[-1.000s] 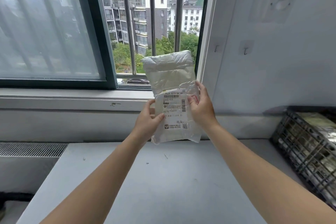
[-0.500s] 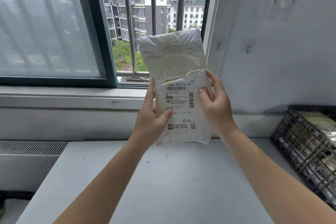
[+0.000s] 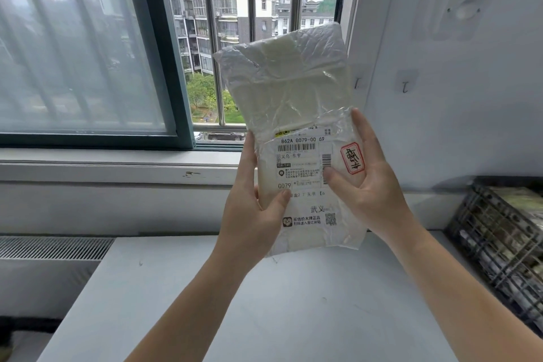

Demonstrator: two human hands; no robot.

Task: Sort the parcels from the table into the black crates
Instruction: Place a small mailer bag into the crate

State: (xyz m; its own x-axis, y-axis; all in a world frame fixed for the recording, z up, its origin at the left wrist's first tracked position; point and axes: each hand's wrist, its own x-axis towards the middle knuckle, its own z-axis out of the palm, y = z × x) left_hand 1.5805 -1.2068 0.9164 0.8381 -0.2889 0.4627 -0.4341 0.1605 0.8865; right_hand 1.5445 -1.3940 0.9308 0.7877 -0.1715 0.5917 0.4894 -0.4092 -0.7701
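Observation:
I hold a white plastic parcel upright in front of the window, well above the table. Its shipping label with barcodes and a red stamp faces me. My left hand grips the parcel's lower left edge, thumb across the label. My right hand grips the lower right edge, fingers behind the bag and thumb on the front. A black crate stands at the right edge of the table and holds several wrapped parcels.
The grey table stretches below my arms, with the window sill behind it and a white wall to the right. A radiator grille lies to the left of the table.
Both hands have lifted the parcel higher and nearer to the camera, so the label looks larger. It has tilted slightly to the right.

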